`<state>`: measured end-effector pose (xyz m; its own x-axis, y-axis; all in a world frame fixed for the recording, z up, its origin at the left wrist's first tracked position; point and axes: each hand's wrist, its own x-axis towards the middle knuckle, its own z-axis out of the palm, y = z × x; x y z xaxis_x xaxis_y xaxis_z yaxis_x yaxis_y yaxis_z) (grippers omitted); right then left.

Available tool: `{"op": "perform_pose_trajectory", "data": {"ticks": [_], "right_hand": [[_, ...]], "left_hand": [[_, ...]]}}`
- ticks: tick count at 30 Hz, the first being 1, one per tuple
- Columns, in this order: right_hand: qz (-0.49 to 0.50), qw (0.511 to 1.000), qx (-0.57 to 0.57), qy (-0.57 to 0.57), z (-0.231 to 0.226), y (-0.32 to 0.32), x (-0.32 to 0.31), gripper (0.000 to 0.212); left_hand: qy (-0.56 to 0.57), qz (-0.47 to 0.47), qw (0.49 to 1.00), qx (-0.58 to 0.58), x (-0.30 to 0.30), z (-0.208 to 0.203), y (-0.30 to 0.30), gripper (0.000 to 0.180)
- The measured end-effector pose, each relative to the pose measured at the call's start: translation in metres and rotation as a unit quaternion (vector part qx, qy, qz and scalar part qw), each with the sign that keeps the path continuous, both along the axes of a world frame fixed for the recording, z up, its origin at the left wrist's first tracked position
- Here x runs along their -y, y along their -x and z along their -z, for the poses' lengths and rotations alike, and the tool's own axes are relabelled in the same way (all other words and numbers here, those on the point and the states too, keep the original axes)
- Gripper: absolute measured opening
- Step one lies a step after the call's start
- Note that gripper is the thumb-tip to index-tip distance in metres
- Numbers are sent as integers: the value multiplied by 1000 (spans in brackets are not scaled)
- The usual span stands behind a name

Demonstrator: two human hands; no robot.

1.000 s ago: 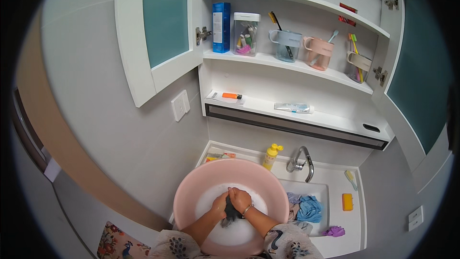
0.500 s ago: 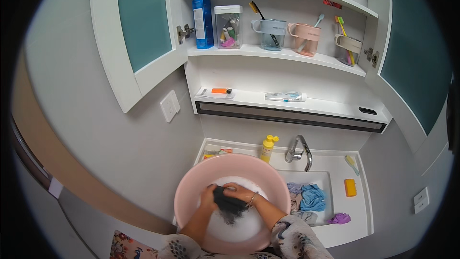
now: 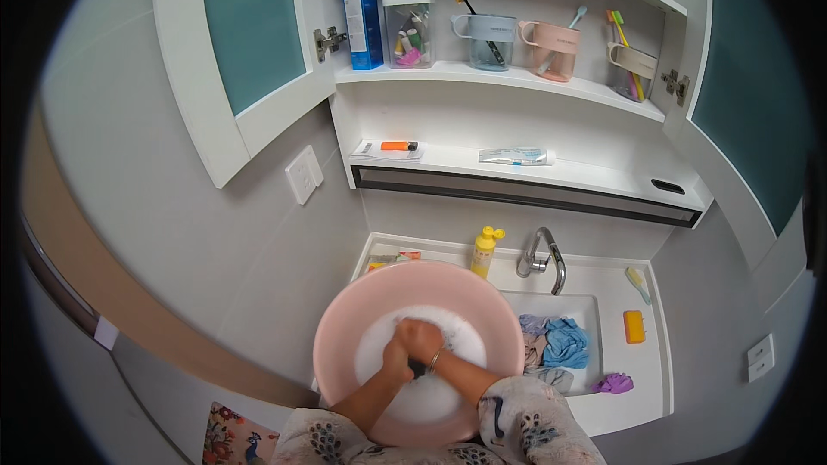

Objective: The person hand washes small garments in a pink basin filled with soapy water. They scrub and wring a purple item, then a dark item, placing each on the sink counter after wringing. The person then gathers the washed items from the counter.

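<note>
A large pink basin holds white sudsy water. Inside it, my left hand and my right hand are pressed together, closed on a dark cloth. Only a small dark piece of the cloth shows below the fingers; the rest is hidden by my hands. My right wrist wears a bracelet. Beside the basin, the white sink holds wet garments, among them a blue cloth.
A yellow bottle and a chrome faucet stand behind the basin. At right lie a brush, an orange soap bar and a purple scrunchie-like item. Above is an open cabinet with cups and toothbrushes.
My hands have come together, bunching the dark cloth that was spread between them, so less of it shows. The view has shifted slightly, with the shelves higher in the picture.
</note>
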<state>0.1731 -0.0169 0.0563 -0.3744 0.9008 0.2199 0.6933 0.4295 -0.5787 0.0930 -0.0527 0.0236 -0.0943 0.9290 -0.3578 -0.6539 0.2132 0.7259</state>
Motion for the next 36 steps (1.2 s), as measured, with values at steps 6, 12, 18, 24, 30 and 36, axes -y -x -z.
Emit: {"op": "perform_pose_trajectory", "data": {"ticks": [6,12,18,24,30,36], "right_hand": [[-88,994,22,-62,-3,-10,19,21],[-14,996,77,45,-10,-8,-14,32],[-102,991,-67,-63,-8,-1,32,24],[-30,998,58,-16,52,-20,-36,29],[-5,947,-146,287,129,-51,-44,48],[63,966,-38,247,125,-47,-47,29]], "left_hand": [[68,18,990,125,-12,-4,11,40],[102,-48,994,12,-1,-7,-1,34],[60,7,993,102,-8,5,30,31],[182,70,980,49,-16,10,6,40],[104,17,988,-111,-25,57,36,38],[215,132,921,-298,-22,53,33,28]]}}
